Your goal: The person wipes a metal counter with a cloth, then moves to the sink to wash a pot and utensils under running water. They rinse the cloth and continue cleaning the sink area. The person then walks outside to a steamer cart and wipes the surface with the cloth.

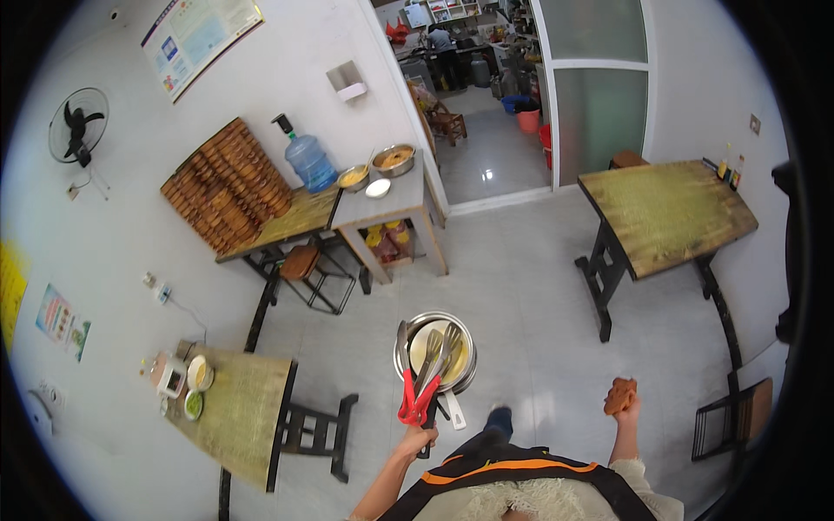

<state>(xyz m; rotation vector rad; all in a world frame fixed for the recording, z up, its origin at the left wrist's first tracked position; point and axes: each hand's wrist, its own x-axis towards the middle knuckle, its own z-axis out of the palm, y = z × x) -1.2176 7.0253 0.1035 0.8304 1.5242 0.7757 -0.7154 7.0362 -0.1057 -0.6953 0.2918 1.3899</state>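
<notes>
My left hand (417,441) grips the black handle (429,420) of a stack of metal pots (470,374), held out over the floor in front of me. In the top pot sits a pale bowl (417,348). Slotted metal utensils (448,345) and tongs with red handles (410,400) lie across it, the red ends close to my left hand. A white handle (455,410) juts from the stack towards me. My right hand (629,409), low and away from my body, is closed around a crumpled brown cloth-like thing (619,395); its exact kind is unclear.
At left stands a wooden table (241,410) with bowls and a scale-like device (172,378). Ahead are a grey table (371,205) with metal bowls, a stool (301,262) and stacked brown bowls (228,189). Another table (664,215) stands right. A person (443,49) bends beyond the doorway.
</notes>
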